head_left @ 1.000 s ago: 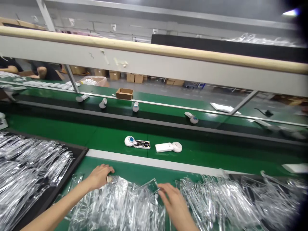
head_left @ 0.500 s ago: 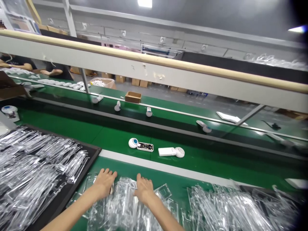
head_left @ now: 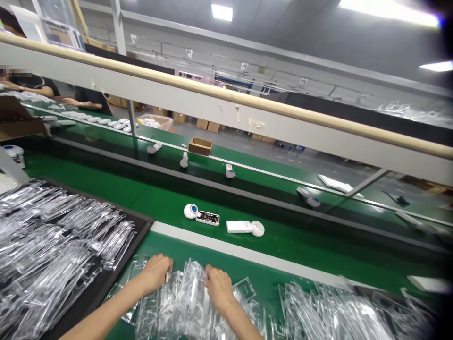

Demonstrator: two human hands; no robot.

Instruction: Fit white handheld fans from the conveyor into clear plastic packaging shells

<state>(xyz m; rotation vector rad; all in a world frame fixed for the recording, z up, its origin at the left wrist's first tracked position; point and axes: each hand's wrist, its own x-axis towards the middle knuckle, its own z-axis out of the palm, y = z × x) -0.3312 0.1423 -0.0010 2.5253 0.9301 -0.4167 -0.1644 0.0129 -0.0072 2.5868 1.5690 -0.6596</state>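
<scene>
Clear plastic blister trays point(head_left: 170, 307) heaped at the near edge of the green counter point(head_left: 184, 245), both hands on them

The left hand point(head_left: 155, 273) sits at the heap's left side and the right hand point(head_left: 218, 287) on its top, fingers pressed together; whether either grip pinches a tray, I cannot tell. A black-rimmed tray point(head_left: 120, 264) of more clear plastic lies to the left, and another clear heap point(head_left: 336, 311) to the right. Past a white strip point(head_left: 212, 241), a white oblong case point(head_left: 240, 227) rests on the green conveyor belt point(head_left: 159, 203). The likely risk: these thin, slippery trays look interlocked, so a hard tug could drag neighbours loose, crack an edge, or spill them onto the belt.
</scene>
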